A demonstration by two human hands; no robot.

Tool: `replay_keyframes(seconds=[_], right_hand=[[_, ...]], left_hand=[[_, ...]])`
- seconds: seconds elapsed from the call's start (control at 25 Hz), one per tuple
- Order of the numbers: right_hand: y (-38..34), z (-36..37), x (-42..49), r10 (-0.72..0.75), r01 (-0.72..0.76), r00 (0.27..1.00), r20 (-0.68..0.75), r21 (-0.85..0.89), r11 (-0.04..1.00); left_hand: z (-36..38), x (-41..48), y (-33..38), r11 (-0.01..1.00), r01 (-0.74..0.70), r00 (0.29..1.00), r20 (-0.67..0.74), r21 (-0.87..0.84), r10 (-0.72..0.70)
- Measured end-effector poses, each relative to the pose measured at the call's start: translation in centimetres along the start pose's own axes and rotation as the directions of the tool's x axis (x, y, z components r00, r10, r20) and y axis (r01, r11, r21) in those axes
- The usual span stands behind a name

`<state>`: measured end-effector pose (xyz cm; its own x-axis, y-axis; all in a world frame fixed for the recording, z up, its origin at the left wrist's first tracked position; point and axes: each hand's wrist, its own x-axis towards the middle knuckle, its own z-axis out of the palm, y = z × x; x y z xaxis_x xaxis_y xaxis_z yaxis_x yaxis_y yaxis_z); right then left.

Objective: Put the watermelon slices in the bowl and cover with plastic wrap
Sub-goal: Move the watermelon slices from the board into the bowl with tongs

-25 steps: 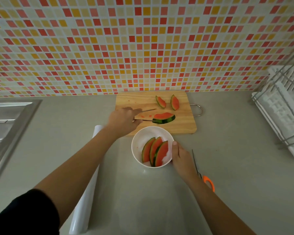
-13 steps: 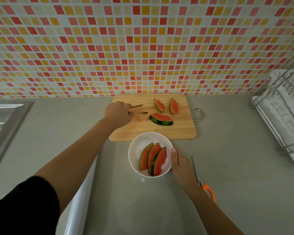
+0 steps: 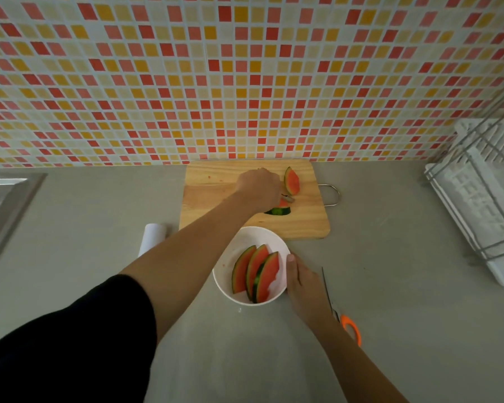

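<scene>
left hand [image 3: 259,189] curled over slice [image 3: 280,211] on board [image 3: 210,205], grip unclear; right hand [image 3: 303,286] grips bowl [image 3: 245,237].

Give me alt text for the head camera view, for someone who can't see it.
A person's left hand reaches over a wooden cutting board toward watermelon slices, while the right hand holds a white bowl with three slices in it. Scissors lie to the right.
</scene>
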<state>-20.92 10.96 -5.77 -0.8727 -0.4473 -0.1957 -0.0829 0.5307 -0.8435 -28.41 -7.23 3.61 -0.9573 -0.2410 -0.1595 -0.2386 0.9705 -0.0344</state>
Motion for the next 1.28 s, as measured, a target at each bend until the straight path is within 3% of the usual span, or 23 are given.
replay_keyframes(seconds=[0.24, 0.4, 0.52, 0.64, 0.76, 0.92, 1.04, 1.28], right_hand=[[0.1, -0.1, 0.1, 0.014, -0.014, 1.0, -0.011, -0.014, 1.0], [0.1, 0.0, 0.1, 0.001, -0.002, 1.0, -0.021, -0.011, 1.0], [0.3, -0.1, 0.2, -0.025, 0.025, 1.0, 0.008, -0.003, 1.0], [0.3, -0.1, 0.3, -0.041, 0.041, 0.999, 0.003, 0.003, 0.999], [0.2, -0.2, 0.4, -0.042, 0.042, 0.999, 0.011, -0.001, 0.999], [0.4, -0.1, 0.4, -0.054, 0.054, 0.999, 0.005, -0.022, 0.998], [0.4, -0.1, 0.4, -0.049, 0.049, 0.999, 0.004, -0.004, 0.999], [0.0, -0.2, 0.2, -0.04, 0.04, 0.999, -0.002, -0.001, 0.999]], left_hand=[[-1.9, -1.3, -2.7, 0.982, -0.031, 0.997, 0.08, 0.187, 0.016], [-1.5, -4.1, -6.8, 0.974, 0.045, 0.994, 0.087, 0.22, -0.066], [-0.3, -6.8, -9.3, 0.976, 0.218, 0.975, 0.041, 0.015, -0.218], [2.2, -9.9, -9.0, 0.852, 0.429, 0.885, -0.047, -0.3, -0.463], [4.1, -11.6, -6.8, 0.776, 0.513, 0.824, -0.045, -0.366, -0.565], [5.0, -10.4, -4.6, 0.762, 0.515, 0.829, 0.002, -0.393, -0.559], [4.8, -8.8, -3.8, 0.789, 0.548, 0.826, 0.034, -0.279, -0.562], [4.6, -7.2, -8.0, 0.88, 0.464, 0.882, -0.034, -0.104, -0.469]])
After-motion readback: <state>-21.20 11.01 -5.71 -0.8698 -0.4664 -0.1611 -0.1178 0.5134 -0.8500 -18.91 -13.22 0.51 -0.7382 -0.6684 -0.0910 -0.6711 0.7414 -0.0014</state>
